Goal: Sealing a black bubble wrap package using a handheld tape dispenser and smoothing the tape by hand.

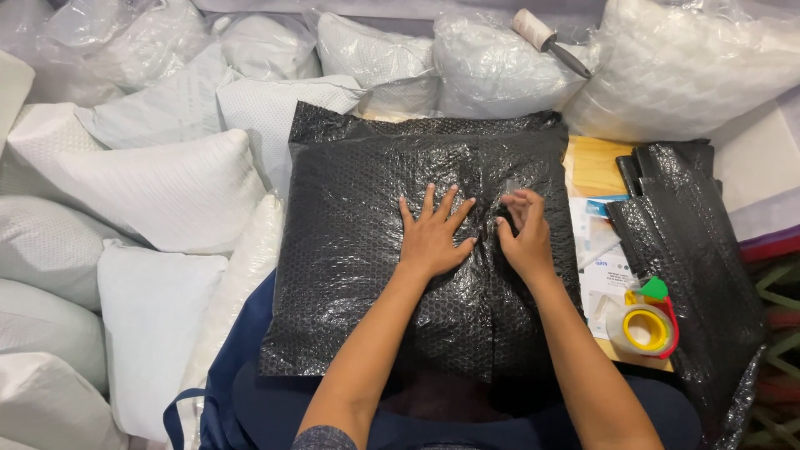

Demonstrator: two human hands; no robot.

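Note:
A pillow-shaped bundle wrapped in black bubble wrap (367, 250) lies on my lap, against a wooden table. My left hand (433, 237) lies flat on its middle with the fingers spread, pressing the wrap down. Just right of it, my right hand (525, 233) is bent over the seam of the wrap, its fingertips pinching a clear piece of tape (511, 187) against the black surface.
A tape dispenser with a yellow core and red frame (646, 327) sits on the wooden table (596, 162) at right, beside papers (596, 250) and folded black bubble wrap (692, 250). White pillows (158, 187), some in clear plastic, surround the left and back. A cord roll (533, 27) lies at the back.

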